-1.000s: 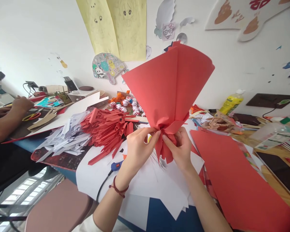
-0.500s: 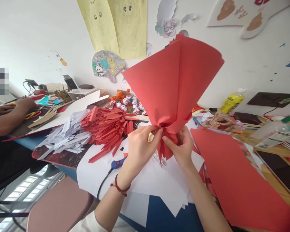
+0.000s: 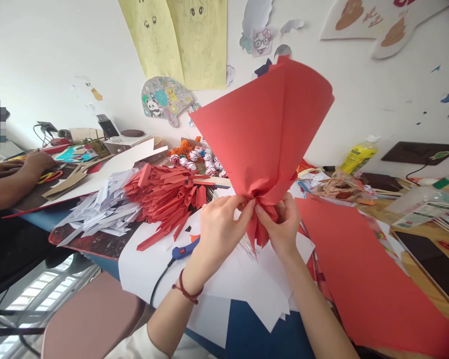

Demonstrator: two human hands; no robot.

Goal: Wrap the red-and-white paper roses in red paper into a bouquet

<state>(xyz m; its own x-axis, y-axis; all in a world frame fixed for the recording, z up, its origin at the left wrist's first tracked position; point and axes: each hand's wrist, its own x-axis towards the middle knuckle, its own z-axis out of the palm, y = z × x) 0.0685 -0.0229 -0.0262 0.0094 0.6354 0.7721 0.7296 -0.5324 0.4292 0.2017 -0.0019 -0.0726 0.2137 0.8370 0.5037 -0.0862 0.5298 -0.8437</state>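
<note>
A cone of red paper (image 3: 262, 124), shaped like a bouquet wrapper, stands upright between my hands, flared at the top and gathered at a narrow neck. My left hand (image 3: 226, 219) pinches the gathered neck from the left, thumb and fingers together. From the right, my right hand (image 3: 280, 219) closes on the same crumpled neck, its fingertips partly hidden behind the folds. Thin wire-like stems (image 3: 249, 245) poke out below the paper. Beneath lie white paper sheets (image 3: 243, 284). A blue-handled corded tool (image 3: 185, 251) rests by my left wrist.
Red paper strips (image 3: 164, 192) and white paper strips (image 3: 105, 204) are heaped at left. Behind are red-and-white paper balls (image 3: 209, 163). A large red sheet (image 3: 359, 259), a phone (image 3: 432, 264) and a yellow bottle (image 3: 359, 155) lie or stand right. Another person's arm (image 3: 11, 187) rests far left.
The red cone has tilted slightly, its right top edge shifting left, while its gathered neck has moved a little right. Both hands keep their hold on the neck.
</note>
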